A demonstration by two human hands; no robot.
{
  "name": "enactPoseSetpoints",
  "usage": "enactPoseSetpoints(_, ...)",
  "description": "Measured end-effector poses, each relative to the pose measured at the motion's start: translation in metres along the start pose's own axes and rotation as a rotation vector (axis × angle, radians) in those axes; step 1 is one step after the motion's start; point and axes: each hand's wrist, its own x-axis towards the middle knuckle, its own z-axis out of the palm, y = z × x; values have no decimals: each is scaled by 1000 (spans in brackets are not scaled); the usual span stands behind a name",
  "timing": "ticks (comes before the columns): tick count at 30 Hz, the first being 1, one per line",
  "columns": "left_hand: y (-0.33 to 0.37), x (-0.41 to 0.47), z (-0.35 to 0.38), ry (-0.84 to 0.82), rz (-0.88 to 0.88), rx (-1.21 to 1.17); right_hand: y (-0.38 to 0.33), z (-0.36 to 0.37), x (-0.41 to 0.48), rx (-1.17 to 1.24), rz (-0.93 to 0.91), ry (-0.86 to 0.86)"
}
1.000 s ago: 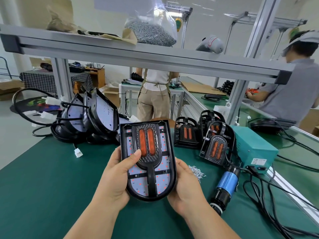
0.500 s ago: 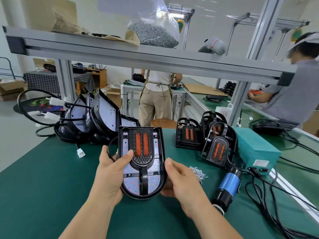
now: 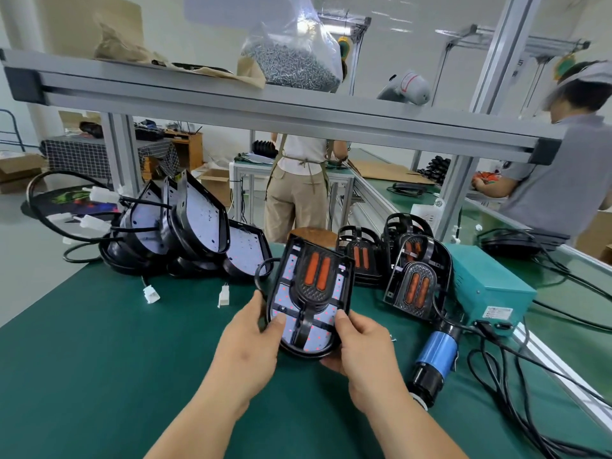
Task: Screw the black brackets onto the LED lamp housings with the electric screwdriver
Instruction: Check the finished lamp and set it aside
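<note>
Both hands grip one bracketed lamp housing.

A green mat covers the bench. Over it runs an aluminium shelf carrying brown paper at the left, a clear bag of screws in the middle and a grey-and-white tool further right. A teal box sits on the mat at the right, with black cables trailing near it. Far off, 1 person in beige trousers stands back turned at another bench. A 2nd person in a grey shirt is at the far right. A checked-cloth table stands far left.
</note>
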Motion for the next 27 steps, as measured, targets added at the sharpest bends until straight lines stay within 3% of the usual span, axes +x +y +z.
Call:
enactPoseSetpoints(7,1,2,2,-106,-259,-554,7,5,-1,-92,-81,-54)
enactPoseSetpoints(12,2,5,-1,-64,-242,-555,4,-2,2,-128,-86,-39)
enactPoseSetpoints(15,5,9,-16,-61,-285,-575,-4,-12,9,-12,-31,46)
enactPoseSetpoints(18,6,9,-33,-169,-317,-580,-9,-22,15,163,25,73)
enactPoseSetpoints(27,10,3,-63,-467,-277,-567,-14,-35,17,446,-9,-232)
